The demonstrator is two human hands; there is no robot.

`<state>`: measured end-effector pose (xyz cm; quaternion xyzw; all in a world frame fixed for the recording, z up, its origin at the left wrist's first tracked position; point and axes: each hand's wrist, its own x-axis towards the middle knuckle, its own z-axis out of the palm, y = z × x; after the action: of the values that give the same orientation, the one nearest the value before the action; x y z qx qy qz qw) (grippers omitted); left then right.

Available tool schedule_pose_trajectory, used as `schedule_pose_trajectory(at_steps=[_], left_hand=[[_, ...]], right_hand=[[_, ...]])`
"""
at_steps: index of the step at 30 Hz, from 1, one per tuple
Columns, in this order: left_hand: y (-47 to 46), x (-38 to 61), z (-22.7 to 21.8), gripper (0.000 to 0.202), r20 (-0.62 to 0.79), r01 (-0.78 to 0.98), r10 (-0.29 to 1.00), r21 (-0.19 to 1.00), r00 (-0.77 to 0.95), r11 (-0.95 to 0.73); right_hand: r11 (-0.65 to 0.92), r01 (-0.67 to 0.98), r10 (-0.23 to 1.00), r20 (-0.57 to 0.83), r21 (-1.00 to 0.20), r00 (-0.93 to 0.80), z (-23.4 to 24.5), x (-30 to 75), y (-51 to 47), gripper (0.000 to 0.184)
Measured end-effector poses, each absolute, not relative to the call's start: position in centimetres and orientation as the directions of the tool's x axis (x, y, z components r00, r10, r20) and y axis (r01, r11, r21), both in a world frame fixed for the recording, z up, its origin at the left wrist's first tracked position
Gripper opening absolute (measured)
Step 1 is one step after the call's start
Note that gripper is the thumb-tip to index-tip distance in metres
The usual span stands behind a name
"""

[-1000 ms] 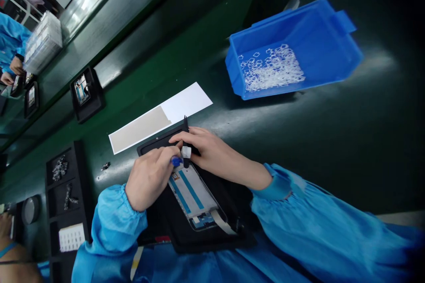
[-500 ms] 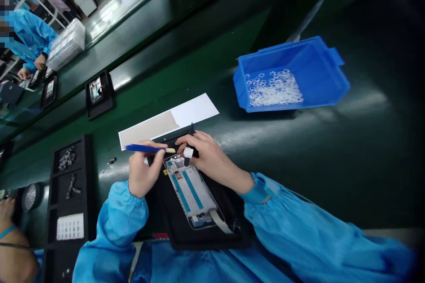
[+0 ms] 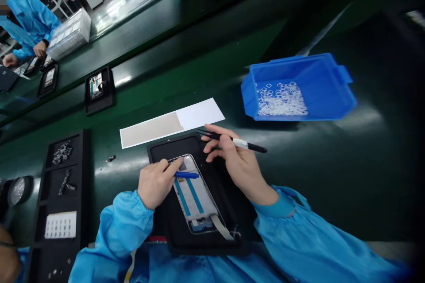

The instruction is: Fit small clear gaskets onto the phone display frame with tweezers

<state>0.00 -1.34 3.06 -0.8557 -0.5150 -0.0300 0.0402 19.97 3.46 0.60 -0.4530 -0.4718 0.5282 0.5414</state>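
Observation:
My left hand (image 3: 155, 184) is closed on a slim blue stick tool (image 3: 187, 175), its blue end pointing right over the opened phone (image 3: 207, 199). The index fingertip rests at the phone's upper end and covers part of it. The phone has blue strips on its pale inside and a flat ribbon at its lower end. Under it is a black tray (image 3: 215, 247). To the right and above the tray, my right hand (image 3: 247, 168) grips black tweezers (image 3: 257, 147) with a white band; their tips point left, with nothing visible between them.
A blue bin (image 3: 332, 92) with many small white rings stands at the right. Beyond the tray lies a white-and-beige strip (image 3: 199, 114). A compartment tray (image 3: 84, 176) of small parts sits left, near a tiny part (image 3: 110, 158). A co-worker (image 3: 33, 13) sits far left.
My right hand with the tweezers has drawn back rightward from the phone. My left hand has turned, so its index finger now touches the phone's upper end and the blue tool points right.

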Motion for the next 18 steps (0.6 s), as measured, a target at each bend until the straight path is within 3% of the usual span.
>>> schedule_pose_trajectory(at_steps=[4, 9, 11, 15, 18], left_hand=[[-0.8, 0.2, 3.6, 0.034, -0.025, 0.877, 0.880, -0.068, 0.475, -0.476], [0.0, 0.5, 4.6, 0.034, -0.117, 0.865, 0.868, -0.087, 0.483, -0.494], [0.0, 0.4, 4.5, 0.031, -0.068, 0.867, 0.869, -0.071, 0.489, -0.493], [-1.1, -0.5, 3.3, 0.028, 0.206, 0.889, 0.870, -0.001, 0.447, -0.457], [-2.3, -1.1, 2.3, 0.027, 0.325, 0.892, 0.850, 0.041, 0.413, -0.449]], right_hand=[[-0.028, -0.134, 0.998, -0.019, -0.991, -0.066, 1.0, 20.2, 3.4, 0.044], [-0.021, 0.026, 0.991, -0.025, -0.999, -0.129, 1.3, 20.4, 3.2, 0.038], [-0.005, 0.066, 0.989, -0.015, -0.998, -0.146, 1.2, 20.3, 3.0, 0.036], [0.114, 0.167, 0.987, 0.093, -0.979, -0.128, 0.8, 20.1, 2.8, 0.030], [0.237, 0.307, 0.968, 0.196, -0.922, -0.160, 0.9, 20.0, 2.6, 0.029]])
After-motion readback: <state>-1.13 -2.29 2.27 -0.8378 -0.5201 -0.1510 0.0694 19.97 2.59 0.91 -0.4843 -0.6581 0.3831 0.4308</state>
